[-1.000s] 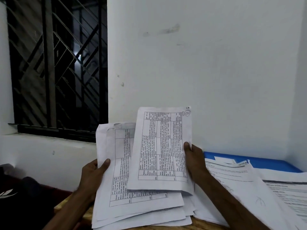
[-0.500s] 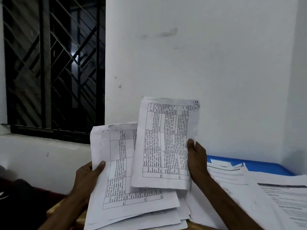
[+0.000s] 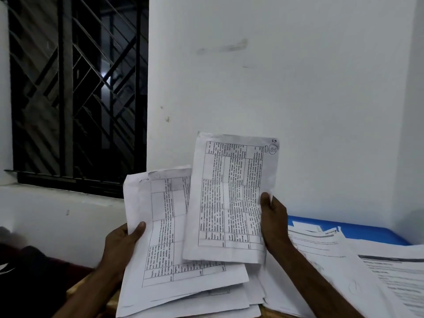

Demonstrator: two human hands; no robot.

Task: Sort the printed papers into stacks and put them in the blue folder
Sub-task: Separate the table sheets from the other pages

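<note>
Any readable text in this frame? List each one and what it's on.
"S-3": handwritten, top right corner of the sheet held in the right hand.
Circled handwritten mark just below it: starts "S-", rest unclear.
Printed tables on that sheet and on the stack in the left hand: too small to read.
Headings on the papers lying over the blue folder: blurred.

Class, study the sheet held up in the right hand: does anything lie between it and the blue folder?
Yes. Loose printed papers lie spread over the blue folder, hiding all but its far edge. The right hand pinches the sheet left of them.
</note>
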